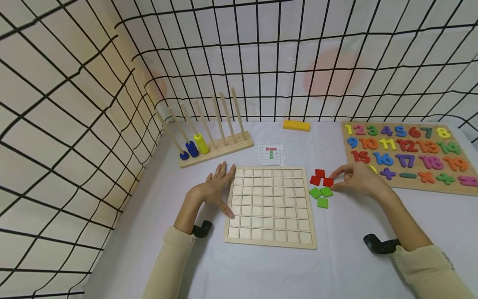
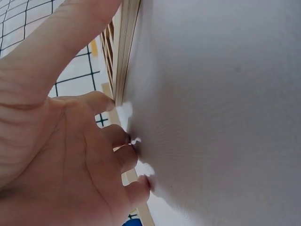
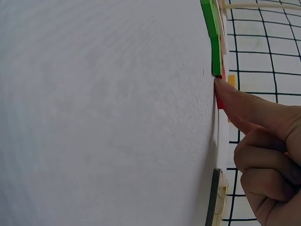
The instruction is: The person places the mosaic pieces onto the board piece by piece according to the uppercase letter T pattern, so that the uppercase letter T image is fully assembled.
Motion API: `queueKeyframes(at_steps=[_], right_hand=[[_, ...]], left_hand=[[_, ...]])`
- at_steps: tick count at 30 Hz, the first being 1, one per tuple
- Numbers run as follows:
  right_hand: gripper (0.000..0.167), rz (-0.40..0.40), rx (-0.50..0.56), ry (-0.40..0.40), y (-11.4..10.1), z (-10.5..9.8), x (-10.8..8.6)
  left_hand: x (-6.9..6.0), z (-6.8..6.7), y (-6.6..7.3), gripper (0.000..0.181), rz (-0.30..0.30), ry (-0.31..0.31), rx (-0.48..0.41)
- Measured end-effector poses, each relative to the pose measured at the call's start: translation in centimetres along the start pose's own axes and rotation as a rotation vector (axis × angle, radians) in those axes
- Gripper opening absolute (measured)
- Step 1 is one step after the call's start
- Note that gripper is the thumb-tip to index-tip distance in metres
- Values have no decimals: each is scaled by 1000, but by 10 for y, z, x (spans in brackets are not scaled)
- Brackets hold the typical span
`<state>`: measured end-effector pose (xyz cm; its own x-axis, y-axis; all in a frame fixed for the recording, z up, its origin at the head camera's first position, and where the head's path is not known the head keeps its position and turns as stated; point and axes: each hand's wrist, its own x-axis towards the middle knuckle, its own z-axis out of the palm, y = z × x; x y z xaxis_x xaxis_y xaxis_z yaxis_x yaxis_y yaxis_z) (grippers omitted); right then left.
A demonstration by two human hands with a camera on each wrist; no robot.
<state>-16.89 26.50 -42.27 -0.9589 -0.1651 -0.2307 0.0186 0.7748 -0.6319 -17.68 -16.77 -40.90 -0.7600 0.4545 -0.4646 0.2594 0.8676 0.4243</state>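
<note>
My left hand [image 1: 214,191] is spread at the left edge of the wooden grid board [image 1: 270,245], its thumb on the board's frame and its fingertips on the cloth by the upper left corner. In the left wrist view, the palm of the left hand [image 2: 66,141] shows beside the board's edge [image 2: 123,61]. Right of the board, my right hand [image 1: 360,180] pinches a red tile [image 1: 328,182] between thumb and index finger. The right wrist view has the thumb of the right hand [image 3: 268,113] against that red tile [image 3: 220,102], the other fingers curled. Green tiles [image 1: 323,203] lie just below.
Two more red tiles [image 1: 315,180] lie close by. A pattern card [image 1: 264,160] with a red and green T is behind the board. Farther back stand a peg rack [image 1: 224,150] with blue and yellow beads, a yellow block [image 1: 296,126] and a number board [image 1: 422,185]. Black netting encloses the table.
</note>
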Motion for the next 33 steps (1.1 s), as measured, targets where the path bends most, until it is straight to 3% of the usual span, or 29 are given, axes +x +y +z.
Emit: queueKeyframes(at_steps=[9,15,26,33], right_hand=[[38,-19,-27,21,-2,-7,1],[42,-40,12,9,-22,-8,3],[41,-61,174,-147,-76,22,21],[32,-72,109,-152,-102,43,35]], left_hand=[[2,0,0,153,-5,-7,3],[2,1,0,153,-8,-4,-4],[1,-1,0,153,-8,-13,2],[0,-2,2,153,-22,-22,15]])
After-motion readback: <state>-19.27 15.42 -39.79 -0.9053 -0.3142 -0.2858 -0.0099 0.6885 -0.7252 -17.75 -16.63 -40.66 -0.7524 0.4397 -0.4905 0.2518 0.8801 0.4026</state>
